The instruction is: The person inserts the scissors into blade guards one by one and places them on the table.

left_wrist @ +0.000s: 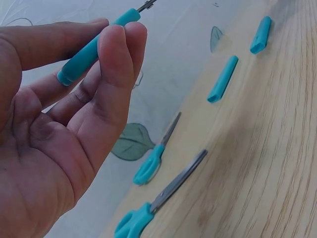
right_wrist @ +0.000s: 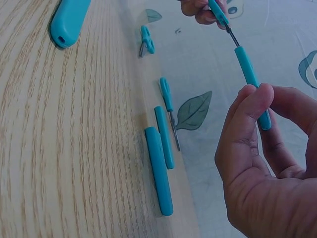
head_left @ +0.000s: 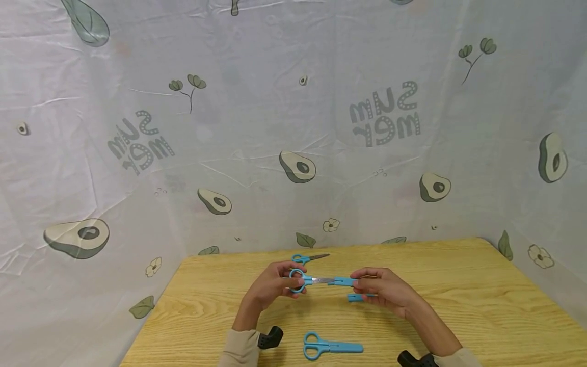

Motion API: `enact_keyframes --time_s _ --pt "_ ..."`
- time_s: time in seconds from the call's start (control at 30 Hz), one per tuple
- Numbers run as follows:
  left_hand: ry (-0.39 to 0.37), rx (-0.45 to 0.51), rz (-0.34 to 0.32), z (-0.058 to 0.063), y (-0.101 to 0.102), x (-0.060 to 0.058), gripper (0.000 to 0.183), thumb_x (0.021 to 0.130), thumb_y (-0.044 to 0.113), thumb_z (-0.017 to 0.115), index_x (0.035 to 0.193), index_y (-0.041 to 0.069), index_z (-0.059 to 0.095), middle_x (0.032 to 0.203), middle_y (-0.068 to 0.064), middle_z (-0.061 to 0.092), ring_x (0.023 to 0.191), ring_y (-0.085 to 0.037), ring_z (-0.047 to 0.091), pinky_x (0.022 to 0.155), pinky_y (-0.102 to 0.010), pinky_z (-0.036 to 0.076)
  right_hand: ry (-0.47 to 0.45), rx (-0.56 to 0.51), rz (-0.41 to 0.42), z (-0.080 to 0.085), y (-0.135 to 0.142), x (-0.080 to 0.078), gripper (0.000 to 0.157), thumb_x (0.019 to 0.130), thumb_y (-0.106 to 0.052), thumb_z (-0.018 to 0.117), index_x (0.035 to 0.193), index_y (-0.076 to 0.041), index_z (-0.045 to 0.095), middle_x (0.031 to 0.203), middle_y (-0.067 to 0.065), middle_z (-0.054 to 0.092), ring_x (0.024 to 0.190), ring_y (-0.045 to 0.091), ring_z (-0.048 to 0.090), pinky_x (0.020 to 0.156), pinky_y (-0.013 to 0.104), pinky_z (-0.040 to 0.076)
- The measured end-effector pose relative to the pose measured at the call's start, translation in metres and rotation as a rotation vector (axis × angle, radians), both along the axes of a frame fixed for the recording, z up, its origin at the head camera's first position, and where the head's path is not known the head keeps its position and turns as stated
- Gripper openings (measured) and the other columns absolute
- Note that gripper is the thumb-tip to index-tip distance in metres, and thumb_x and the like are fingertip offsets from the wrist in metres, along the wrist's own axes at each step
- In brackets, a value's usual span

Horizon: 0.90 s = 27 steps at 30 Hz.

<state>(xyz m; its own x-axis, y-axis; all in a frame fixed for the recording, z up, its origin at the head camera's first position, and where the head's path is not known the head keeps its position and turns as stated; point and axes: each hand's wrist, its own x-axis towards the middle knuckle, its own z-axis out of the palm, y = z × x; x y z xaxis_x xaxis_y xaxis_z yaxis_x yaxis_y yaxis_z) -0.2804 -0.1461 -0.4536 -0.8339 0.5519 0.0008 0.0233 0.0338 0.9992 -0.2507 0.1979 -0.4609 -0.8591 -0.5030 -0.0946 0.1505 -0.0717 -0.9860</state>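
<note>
My left hand [head_left: 274,283] pinches the blue handles of a pair of scissors [head_left: 309,280], held level above the table. Its metal blades point right, and their tip end is inside the mouth of a blue blade cover [right_wrist: 247,69], with a length of blade still bare. My right hand [head_left: 387,291] grips that cover between thumb and fingers near its closed end. Beneath the right hand, a loose blue cover [head_left: 355,297] lies on the table. A second loose cover [right_wrist: 164,139] lies alongside it in the right wrist view.
Bare-bladed scissors [head_left: 310,258] lie at the back of the wooden table [head_left: 206,316]; another bare pair [left_wrist: 163,191] shows in the left wrist view. Covered scissors [head_left: 332,347] lie at the front. A printed cloth [head_left: 257,127] hangs behind the table.
</note>
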Motion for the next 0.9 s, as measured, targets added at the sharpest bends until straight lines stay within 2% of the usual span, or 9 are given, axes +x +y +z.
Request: enact_keyframes --time_s 0.3,0.5,0.73,0.9 --pt "-0.030 -0.007 -0.004 -0.001 0.010 -0.001 0.024 0.101 0.000 0.070 0.125 0.002 0.070 0.089 0.002 0.073 0.084 -0.016 0.076 0.072 -0.027 0.065 -0.002 0.022 -0.014 0.001 -0.003 -0.001 0.022 0.106 -0.018 0.070 0.125 -0.007 0.070 0.102 -0.004 0.073 0.099 0.010 0.075 0.078 0.018 0.062" --pt "-0.041 -0.026 0.009 0.001 0.012 0.002 0.025 0.100 0.000 0.071 0.125 -0.001 0.069 0.088 0.003 0.069 0.081 -0.012 0.073 0.074 -0.030 0.065 -0.001 0.022 0.008 0.000 -0.002 0.000 0.019 0.107 -0.017 0.068 0.124 -0.009 0.070 0.103 -0.004 0.074 0.099 0.010 0.075 0.078 0.018 0.062" --pt "-0.039 -0.041 -0.026 0.000 0.013 0.000 0.037 0.101 0.000 0.070 0.135 -0.011 0.060 0.091 0.003 0.067 0.079 -0.010 0.069 0.073 -0.030 0.064 0.002 0.031 0.017 -0.001 -0.003 0.000 0.022 0.107 -0.018 0.068 0.127 -0.008 0.069 0.104 -0.003 0.075 0.099 0.010 0.075 0.080 0.019 0.062" --pt "-0.039 -0.040 -0.054 -0.001 0.013 0.000 0.037 0.102 0.000 0.069 0.136 -0.010 0.060 0.094 0.003 0.064 0.081 -0.010 0.069 0.075 -0.030 0.064 -0.002 0.031 0.022 -0.002 -0.004 0.000 0.026 0.106 -0.017 0.069 0.129 -0.004 0.068 0.105 -0.003 0.074 0.100 0.011 0.075 0.081 0.020 0.062"
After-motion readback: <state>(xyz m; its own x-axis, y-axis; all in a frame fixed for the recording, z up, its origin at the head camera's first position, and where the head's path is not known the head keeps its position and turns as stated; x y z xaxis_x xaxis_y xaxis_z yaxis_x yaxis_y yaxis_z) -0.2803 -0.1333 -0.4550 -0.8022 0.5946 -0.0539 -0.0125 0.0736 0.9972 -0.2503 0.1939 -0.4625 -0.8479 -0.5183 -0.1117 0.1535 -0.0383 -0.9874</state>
